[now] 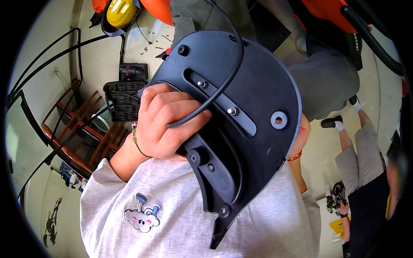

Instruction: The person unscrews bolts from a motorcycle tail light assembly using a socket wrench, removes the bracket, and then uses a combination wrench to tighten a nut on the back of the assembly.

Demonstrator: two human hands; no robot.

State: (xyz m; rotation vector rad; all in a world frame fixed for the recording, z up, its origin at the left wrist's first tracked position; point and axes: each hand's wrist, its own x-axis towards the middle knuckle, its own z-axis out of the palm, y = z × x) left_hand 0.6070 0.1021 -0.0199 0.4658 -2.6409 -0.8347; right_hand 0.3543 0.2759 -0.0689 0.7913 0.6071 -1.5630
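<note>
A large curved black plastic panel point(266, 81) is held up in front of my chest, its inner side facing me. A recessed bar in it carries two shiny threaded studs point(232, 111). Toward its right edge is a round washer-like insert point(278, 120), and a black rubber plug point(183, 50) sits at its upper left. My left hand point(170, 122), fingers curled, is closed at the panel's left inner edge. A black cable point(234, 69) loops down from above and crosses that hand. Around the right edge is my right hand point(302, 135), its fingers mostly hidden behind the panel.
An open black tool case point(122, 101) lies on the floor at left, near a power drill point(134, 70) and small loose parts point(157, 43). A wooden chair point(64, 146) and yellow hard hat point(121, 13) are also left. People in grey trousers point(322, 77) stand close by.
</note>
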